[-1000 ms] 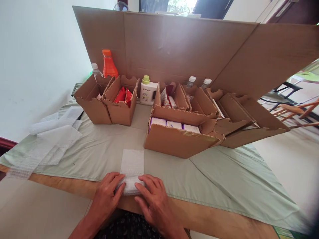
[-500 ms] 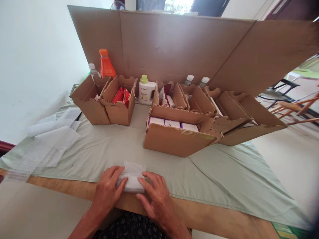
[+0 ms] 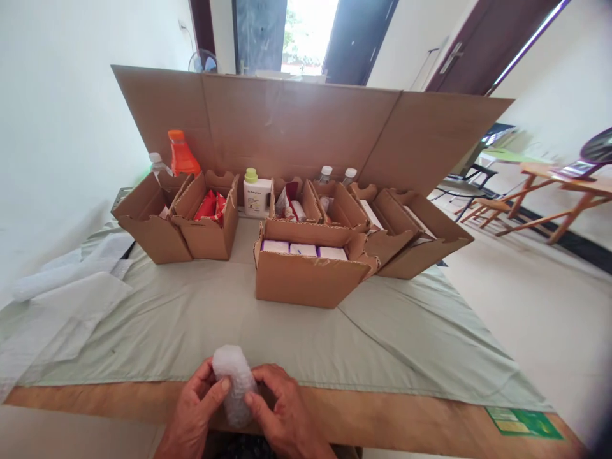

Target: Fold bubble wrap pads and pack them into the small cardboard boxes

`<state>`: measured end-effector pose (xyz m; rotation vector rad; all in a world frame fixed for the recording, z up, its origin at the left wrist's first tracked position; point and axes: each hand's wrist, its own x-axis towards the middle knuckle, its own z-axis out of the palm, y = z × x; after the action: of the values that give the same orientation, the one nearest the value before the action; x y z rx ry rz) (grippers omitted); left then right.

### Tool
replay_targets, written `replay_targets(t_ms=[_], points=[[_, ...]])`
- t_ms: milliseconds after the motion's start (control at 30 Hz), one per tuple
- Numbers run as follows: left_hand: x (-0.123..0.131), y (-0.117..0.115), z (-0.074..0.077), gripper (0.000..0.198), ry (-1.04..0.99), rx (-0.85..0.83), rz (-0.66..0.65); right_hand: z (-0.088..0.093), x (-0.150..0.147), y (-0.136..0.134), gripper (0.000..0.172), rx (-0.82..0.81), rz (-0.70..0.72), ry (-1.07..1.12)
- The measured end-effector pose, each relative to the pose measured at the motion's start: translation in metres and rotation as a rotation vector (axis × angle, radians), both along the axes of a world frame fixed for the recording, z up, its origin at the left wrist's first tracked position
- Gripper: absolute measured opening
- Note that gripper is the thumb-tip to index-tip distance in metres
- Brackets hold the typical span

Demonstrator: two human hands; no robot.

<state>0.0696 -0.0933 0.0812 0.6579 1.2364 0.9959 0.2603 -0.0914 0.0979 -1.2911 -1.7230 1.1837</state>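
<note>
A white bundle of bubble wrap [image 3: 235, 382] is held upright at the table's front edge, between both hands. My left hand [image 3: 198, 401] is closed on its left side, thumb across the front. On the right side, my right hand [image 3: 282, 408] grips it with thumb and fingers. Whatever the wrap may contain is hidden. Beyond the hands stands a cardboard box [image 3: 301, 280] with several white and purple packs [image 3: 303, 249] in it.
Loose bubble wrap sheets [image 3: 71, 299] lie at the left. Behind stand several open cardboard bins [image 3: 208, 239], a white bottle with a green cap [image 3: 258, 196] and an orange bottle [image 3: 183, 156]. A tall cardboard panel [image 3: 296, 127] closes off the back.
The bubble wrap bundle has been lifted off the tabletop and turned upright, with both hands now gripping its sides. The view has tilted up, showing more of the room.
</note>
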Motion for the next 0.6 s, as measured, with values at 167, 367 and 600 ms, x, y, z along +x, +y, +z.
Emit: replay_targets(t_ms=[167,367,600], points=[[0.013,0.002,-0.001,0.054,-0.001,0.122,-0.213,-0.011,0.024,-0.010,0.055,-0.007,0.010,0.145],[0.024,0.006,-0.011,0.048,-0.027,0.153,-0.402,-0.017,0.032,-0.008,0.038,-0.053,0.015,0.202],[0.026,0.014,-0.003,0.080,-0.242,0.119,-0.415,-0.017,0.031,-0.003,0.042,-0.121,-0.140,0.368]])
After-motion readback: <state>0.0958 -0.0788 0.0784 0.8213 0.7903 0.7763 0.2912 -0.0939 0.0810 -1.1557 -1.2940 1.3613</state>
